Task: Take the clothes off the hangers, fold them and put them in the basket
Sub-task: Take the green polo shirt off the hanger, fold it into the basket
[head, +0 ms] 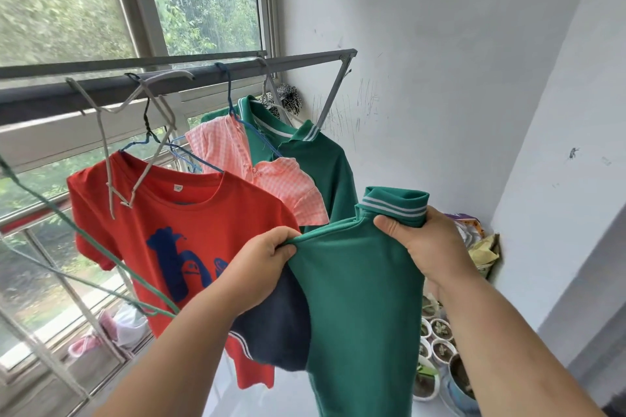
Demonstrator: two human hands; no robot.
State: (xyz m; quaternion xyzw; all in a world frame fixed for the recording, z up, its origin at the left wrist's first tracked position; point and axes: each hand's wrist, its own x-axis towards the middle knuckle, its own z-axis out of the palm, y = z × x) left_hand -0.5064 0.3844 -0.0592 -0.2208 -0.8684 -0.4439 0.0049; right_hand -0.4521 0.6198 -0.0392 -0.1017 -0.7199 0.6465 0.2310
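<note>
**Green polo off its hanger, fold about to start**

Along the left and middle of the frame, hung from the grey rail (169, 78): an empty white hanger (128, 132), a red T-shirt (176, 213), a pink checked top (257, 159) and a second green polo (315, 152), each garment on a hanger of its own.

Centre, lower half: left hand (267, 254) pinching one shoulder edge of the held green polo shirt (359, 298), thumb and curled fingers closed tight on a ridge of cloth. Just below that hand, a navy sleeve (277, 332) drooping loose.

Right of centre: right hand (423, 244) gripping the other shoulder just under the striped collar, thumb in front, fingers hidden behind the fabric.

Held up in mid-air between both hands, in front of the red T-shirt, with no hanger showing inside.

Judged step: removal done for this one, folding next. Likely needed: shoulders brought together and sleeves turned in, with neither pinch let slip, or else the cloth sagging out of line.

Basket nowhere in view, so no telling which way to carry the folded shirt.

Lower right corner: small potted plants (437, 342).
</note>
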